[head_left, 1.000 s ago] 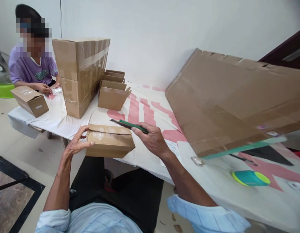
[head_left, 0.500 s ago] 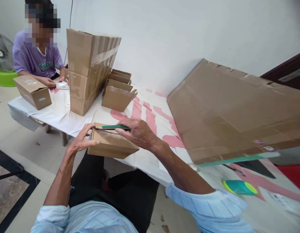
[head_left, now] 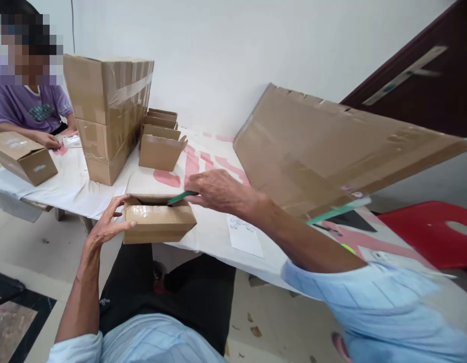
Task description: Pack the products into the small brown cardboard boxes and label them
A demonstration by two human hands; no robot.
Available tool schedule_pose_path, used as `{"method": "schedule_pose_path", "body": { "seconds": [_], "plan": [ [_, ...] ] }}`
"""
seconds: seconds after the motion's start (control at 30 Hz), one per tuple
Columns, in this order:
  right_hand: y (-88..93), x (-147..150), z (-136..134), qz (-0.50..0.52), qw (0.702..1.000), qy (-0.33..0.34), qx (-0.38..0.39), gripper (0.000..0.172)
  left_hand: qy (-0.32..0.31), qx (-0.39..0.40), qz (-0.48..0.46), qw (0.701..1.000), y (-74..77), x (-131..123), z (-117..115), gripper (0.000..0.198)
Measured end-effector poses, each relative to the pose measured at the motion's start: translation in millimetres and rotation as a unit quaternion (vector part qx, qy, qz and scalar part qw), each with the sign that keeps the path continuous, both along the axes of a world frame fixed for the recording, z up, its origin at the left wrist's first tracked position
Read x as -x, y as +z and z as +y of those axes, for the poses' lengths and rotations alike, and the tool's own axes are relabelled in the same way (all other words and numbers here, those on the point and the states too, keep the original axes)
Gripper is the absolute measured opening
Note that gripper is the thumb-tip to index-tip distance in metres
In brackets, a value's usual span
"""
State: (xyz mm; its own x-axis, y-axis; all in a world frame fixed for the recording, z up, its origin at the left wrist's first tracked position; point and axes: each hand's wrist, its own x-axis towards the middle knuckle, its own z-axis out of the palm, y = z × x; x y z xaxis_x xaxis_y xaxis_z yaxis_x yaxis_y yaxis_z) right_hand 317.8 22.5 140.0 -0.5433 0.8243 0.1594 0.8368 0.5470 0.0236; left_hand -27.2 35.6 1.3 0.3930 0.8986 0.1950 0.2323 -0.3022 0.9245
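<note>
A small taped cardboard box [head_left: 159,221] sits at the near edge of the table [head_left: 214,232]. My left hand [head_left: 107,223] grips its left end, fingers curled round the corner. My right hand [head_left: 214,189] is closed on a green utility knife [head_left: 181,197], whose tip points down into the seam on top of the box.
A stack of sealed cartons [head_left: 107,113] and several open small boxes [head_left: 160,146] stand further back. A large flattened cardboard sheet [head_left: 324,146] leans at the right, a red plastic stool [head_left: 429,232] beyond it. Another person [head_left: 27,108] sits at the far left beside a small carton [head_left: 23,157].
My right hand has brought the green knife from above the box down to its top seam and drawn it rightward. My left hand keeps hold of the box end. The view shifted right.
</note>
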Motion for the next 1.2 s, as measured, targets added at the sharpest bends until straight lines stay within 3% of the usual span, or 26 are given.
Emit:
{"method": "schedule_pose_path", "body": {
  "seconds": [0.1,0.23,0.3,0.43,0.5,0.57,0.67,0.77,0.9,1.03,1.2],
  "plan": [
    [-3.1,-51.9,-13.8,0.005,0.999,-0.037,0.01,0.024,0.009,-0.01,0.004,1.0,-2.7,2.3,1.4,0.083],
    [-27.0,-98.4,-36.9,0.141,0.985,-0.088,-0.037,0.029,0.004,-0.022,0.023,0.999,-0.9,4.0,5.5,0.083],
    [-58.5,-103.4,-44.9,0.201,0.967,-0.143,-0.066,0.035,0.002,-0.024,0.034,0.999,3.0,4.1,8.6,0.089],
    [-149.9,-85.5,-50.1,0.22,0.927,-0.3,-0.058,0.038,-0.01,-0.017,0.055,0.998,13.4,4.2,14.1,0.107],
    [-188.1,-74.3,-48.3,0.22,0.917,-0.331,-0.035,0.039,-0.015,-0.015,0.053,0.998,17.1,4.6,15.9,0.11],
    [-207.1,-66.5,-44.0,0.234,0.916,-0.324,-0.035,0.038,-0.016,-0.015,0.047,0.999,18.6,4.8,17.9,0.11],
    [-195.9,-56.6,-33.6,0.3,0.917,-0.249,-0.084,0.035,-0.009,-0.005,0.039,0.999,17.7,1.9,23.1,0.111],
    [-156.7,-38.7,-19.5,0.342,0.924,-0.126,-0.119,0.033,-0.008,0.003,0.031,0.999,16.3,-8.4,31.2,0.115],
    [-111.2,-9.4,0.8,0.253,0.964,-0.007,-0.086,0.025,-0.012,-0.006,0.031,0.999,15.2,-26.4,40.2,0.117],
    [-95.0,1.1,8.8,0.156,0.987,0.008,-0.048,0.021,-0.01,-0.002,0.032,0.999,12.3,-31.1,41.9,0.12],
    [-98.0,-4.2,-20.5,0.165,0.976,-0.01,-0.141,0.018,-0.04,0.008,0.03,0.999,7.0,-22.6,41.3,0.114]
  ]
}}
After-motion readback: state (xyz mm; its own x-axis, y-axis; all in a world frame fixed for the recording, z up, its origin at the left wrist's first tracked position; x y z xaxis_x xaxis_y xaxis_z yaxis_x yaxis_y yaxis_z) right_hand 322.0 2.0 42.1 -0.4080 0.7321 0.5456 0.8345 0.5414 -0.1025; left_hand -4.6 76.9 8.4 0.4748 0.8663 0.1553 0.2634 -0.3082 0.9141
